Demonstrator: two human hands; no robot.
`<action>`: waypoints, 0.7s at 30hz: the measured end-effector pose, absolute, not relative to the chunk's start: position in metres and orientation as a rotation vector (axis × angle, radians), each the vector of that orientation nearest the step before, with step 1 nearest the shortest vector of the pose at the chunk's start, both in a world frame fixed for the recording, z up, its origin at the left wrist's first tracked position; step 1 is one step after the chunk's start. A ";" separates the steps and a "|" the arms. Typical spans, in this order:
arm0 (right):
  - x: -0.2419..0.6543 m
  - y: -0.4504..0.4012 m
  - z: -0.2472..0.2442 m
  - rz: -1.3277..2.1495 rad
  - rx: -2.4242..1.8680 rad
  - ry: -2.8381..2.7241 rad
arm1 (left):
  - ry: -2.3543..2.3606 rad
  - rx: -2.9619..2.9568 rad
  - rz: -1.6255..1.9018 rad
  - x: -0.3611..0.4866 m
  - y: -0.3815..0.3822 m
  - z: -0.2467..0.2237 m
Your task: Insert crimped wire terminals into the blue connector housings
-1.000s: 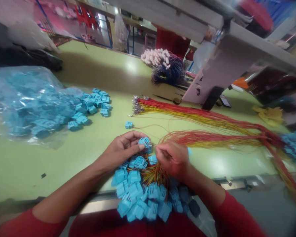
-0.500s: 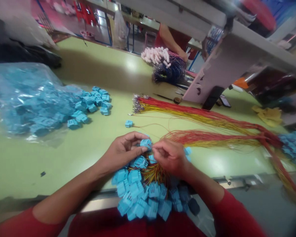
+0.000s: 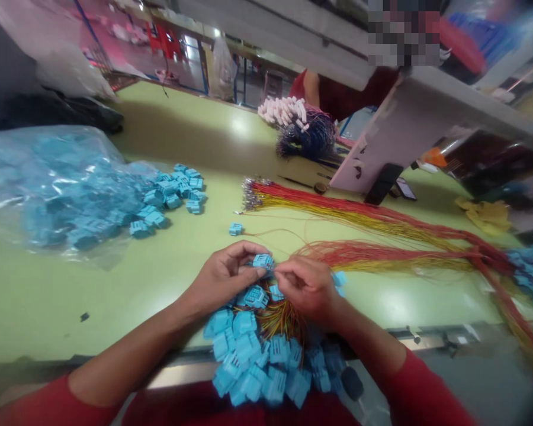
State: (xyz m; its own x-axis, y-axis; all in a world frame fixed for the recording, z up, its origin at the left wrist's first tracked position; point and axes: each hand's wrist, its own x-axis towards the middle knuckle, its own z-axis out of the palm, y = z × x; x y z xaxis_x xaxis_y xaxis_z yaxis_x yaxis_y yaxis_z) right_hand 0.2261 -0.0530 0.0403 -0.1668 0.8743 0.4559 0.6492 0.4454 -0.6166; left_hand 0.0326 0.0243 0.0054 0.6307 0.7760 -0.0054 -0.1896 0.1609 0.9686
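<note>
My left hand [image 3: 231,269] is closed on a light-blue plastic connector housing [image 3: 263,261], held between thumb and fingers with its slotted side up. Against the housing's right end, my right hand [image 3: 308,287] is closed in a pinch on a thin wire, mostly hidden by the fingers. Below both hands hangs a bunch of blue connectors [image 3: 249,346] over the table's front edge, joined to yellow and dark-red wires [image 3: 282,316]. One wired connector [image 3: 235,229] lies on the table just beyond my left hand.
Loose blue connectors [image 3: 177,186] spill from a clear plastic bag [image 3: 77,189] at the left. Long red and yellow wire bundles [image 3: 337,204] stretch to the right. Behind stand a pale upright panel [image 3: 386,127] and dark-blue wires [image 3: 306,136] with white connectors; a co-worker's arm [image 3: 311,89] is beyond.
The view has shifted slightly, so the table's contents sit a little lower and further right. Both hands stay at the same connector. The co-worker's hand no longer shows at the dark-blue bundle.
</note>
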 end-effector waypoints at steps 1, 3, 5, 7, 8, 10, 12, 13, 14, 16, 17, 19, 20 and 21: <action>0.227 -0.053 0.042 0.383 -1.281 -1.887 | 0.602 1.247 0.740 0.031 0.025 0.005; 0.231 -0.052 0.050 0.469 -1.307 -1.781 | 0.622 1.334 0.729 0.028 0.026 0.006; 0.239 -0.050 0.060 0.569 -1.358 -1.614 | 0.611 1.503 0.718 0.023 0.027 0.008; 0.248 -0.044 0.069 0.669 -1.400 -1.526 | 0.560 1.698 0.697 0.019 0.028 0.012; 0.252 -0.038 0.072 0.713 -1.411 -1.533 | 0.525 1.771 0.681 0.017 0.029 0.014; 0.258 -0.021 0.072 0.754 -1.413 -1.624 | 0.461 1.837 0.640 0.017 0.030 0.016; 0.258 0.005 0.065 0.675 -1.404 -1.741 | 0.417 1.849 0.593 0.019 0.031 0.015; 0.255 0.021 0.058 0.572 -1.413 -1.801 | 0.401 1.852 0.575 0.020 0.031 0.014; 0.251 0.038 0.050 0.479 -1.440 -1.861 | 0.389 1.855 0.562 0.021 0.031 0.012; 0.241 0.073 0.033 0.471 -1.584 -1.958 | 0.391 1.854 0.556 0.021 0.030 0.011; 0.236 0.088 0.024 0.508 -1.689 -1.974 | 0.406 1.845 0.562 0.021 0.030 0.010; 0.227 0.114 0.010 0.554 -1.818 -1.965 | 0.445 1.810 0.580 0.021 0.027 0.012; 0.224 0.122 0.005 0.560 -1.842 -1.962 | 0.456 1.790 0.591 0.020 0.026 0.013; 0.222 0.129 0.001 0.561 -1.846 -1.967 | 0.460 1.773 0.605 0.020 0.026 0.014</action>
State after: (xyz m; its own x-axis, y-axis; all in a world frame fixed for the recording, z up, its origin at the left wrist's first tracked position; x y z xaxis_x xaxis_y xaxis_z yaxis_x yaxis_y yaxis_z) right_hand 0.2216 0.1287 0.0015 -0.0615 0.9981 0.0059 0.8448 0.0552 -0.5322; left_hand 0.0202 0.0255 0.0144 0.7901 0.5901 0.1660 0.0024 -0.2738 0.9618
